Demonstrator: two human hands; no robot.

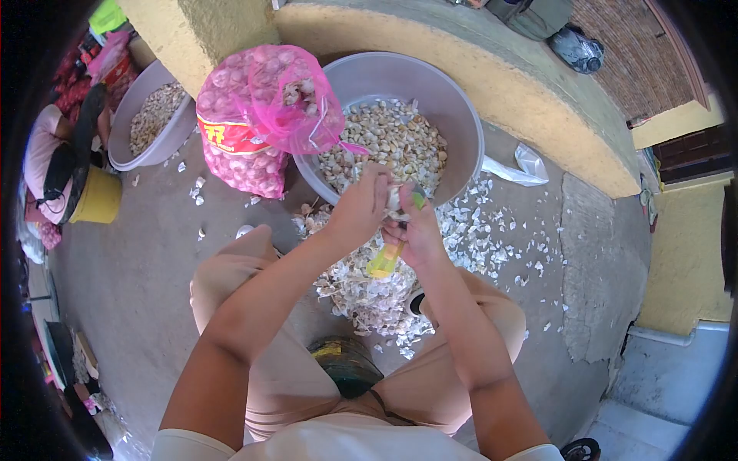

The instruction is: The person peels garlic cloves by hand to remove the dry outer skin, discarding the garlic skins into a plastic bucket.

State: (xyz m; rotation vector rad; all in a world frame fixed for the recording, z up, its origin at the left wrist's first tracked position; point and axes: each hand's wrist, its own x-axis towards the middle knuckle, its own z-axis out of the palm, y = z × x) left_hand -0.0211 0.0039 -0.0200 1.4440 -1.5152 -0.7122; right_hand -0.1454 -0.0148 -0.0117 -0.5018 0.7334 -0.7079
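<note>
Both of my hands meet over the near edge of a large grey tub that holds many garlic cloves. My left hand has its fingers closed on a whitish garlic bulb. Against that bulb, my right hand is wrapped round a tool with a yellow handle; a bit of green shows by its thumb. The tool's working end is hidden by the fingers. Below the hands lies a heap of papery garlic skins on the floor.
A pink mesh sack of garlic leans left of the tub. Farther left, a person sits by a yellow bucket and another tub. White plastic lies right of my tub, before a low curved wall.
</note>
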